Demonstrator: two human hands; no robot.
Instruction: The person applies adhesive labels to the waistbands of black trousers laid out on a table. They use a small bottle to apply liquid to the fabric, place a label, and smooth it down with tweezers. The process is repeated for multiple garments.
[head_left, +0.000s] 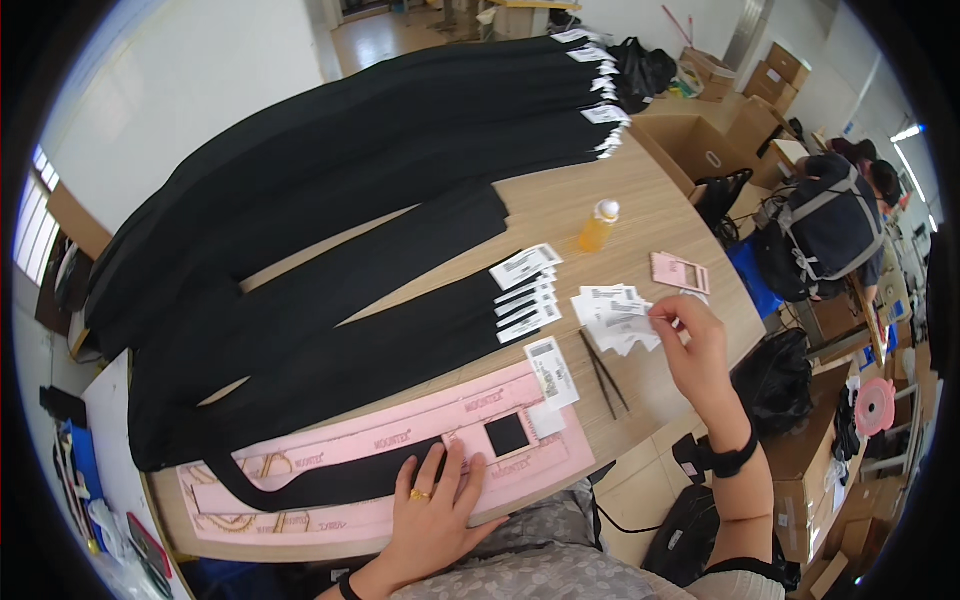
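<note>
My left hand (437, 503), a ring on one finger, lies with fingers spread on a pink printed board (555, 463), pressing the near end of a black fabric strap (350, 482). Beyond the fingertips, a cut-out window in a pink strip (472, 447) shows black. White labels (551, 375) lie at the board's right end. My right hand (693, 345) pinches a white label at the right side of a fanned pile of white labels (612, 312). Dark tweezers (602, 374) lie on the table just left of this hand.
Long black fabric strips (330, 140) with white labels on their ends cover the table's far left. A bottle of yellow liquid (598, 226) stands beyond the label pile, near a small pink frame (679, 271). Cardboard boxes (680, 150) and a person (830, 215) are at right.
</note>
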